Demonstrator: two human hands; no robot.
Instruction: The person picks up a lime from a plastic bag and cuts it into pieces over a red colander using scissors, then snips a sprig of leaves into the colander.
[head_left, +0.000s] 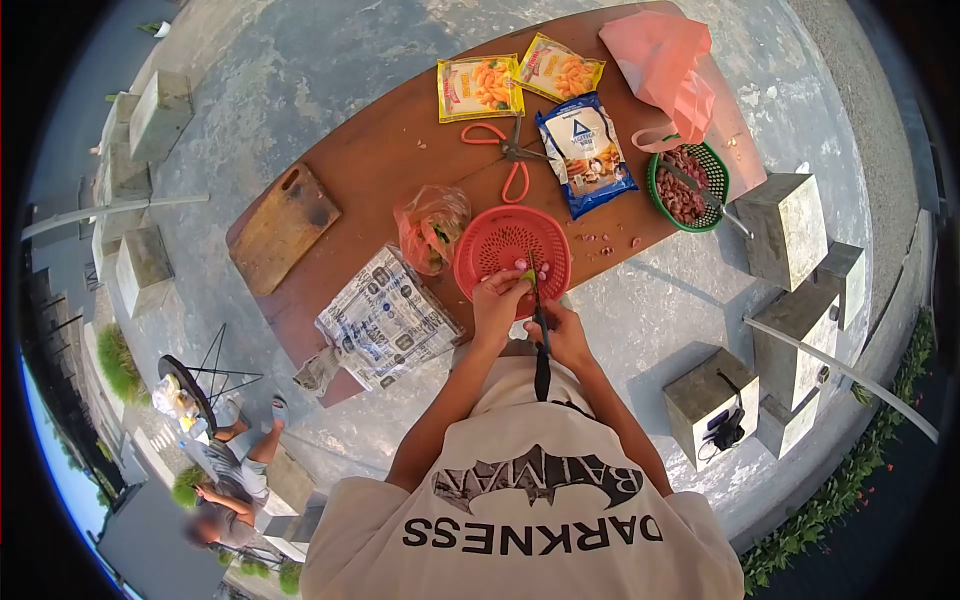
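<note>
Over the near part of a red plastic basket, my left hand has its fingers pinched on a small yellow-green piece. My right hand is close beside it, fingers curled; what it grips is hard to make out. A thin dark strip runs between the hands, in line with a black strap over my shirt. A few pinkish pieces, like peeled shallots, lie in the basket near my left fingertips. To its left rests a clear plastic bag with green and red contents.
The brown table holds a cutting board, a printed silver packet, red-handled scissors, yellow packets, a blue-white packet, a pink bag and a green basket of reddish pieces. Another person sits lower left.
</note>
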